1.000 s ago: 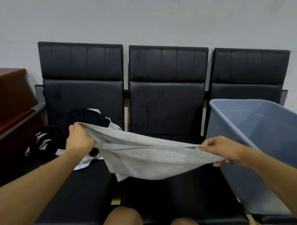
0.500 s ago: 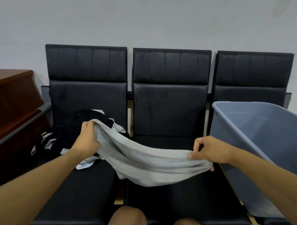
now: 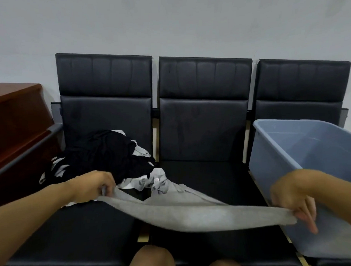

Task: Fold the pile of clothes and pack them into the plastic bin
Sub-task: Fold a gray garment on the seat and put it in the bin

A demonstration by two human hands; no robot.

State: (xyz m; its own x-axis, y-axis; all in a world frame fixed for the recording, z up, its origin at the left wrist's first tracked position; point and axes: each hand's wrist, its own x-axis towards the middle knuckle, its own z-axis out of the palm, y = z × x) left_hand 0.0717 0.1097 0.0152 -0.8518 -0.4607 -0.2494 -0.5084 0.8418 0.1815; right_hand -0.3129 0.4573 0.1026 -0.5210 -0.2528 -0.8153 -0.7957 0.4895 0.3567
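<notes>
hands (image 3: 197, 199) stretching grey garment (image 3: 193, 217) edge, bin (image 3: 270, 149) beside

Three black padded seats (image 3: 205, 131) stand in a row against a pale wall (image 3: 166, 21). Just left of the seats is a reddish-brown wooden cabinet (image 3: 17, 122).
</notes>
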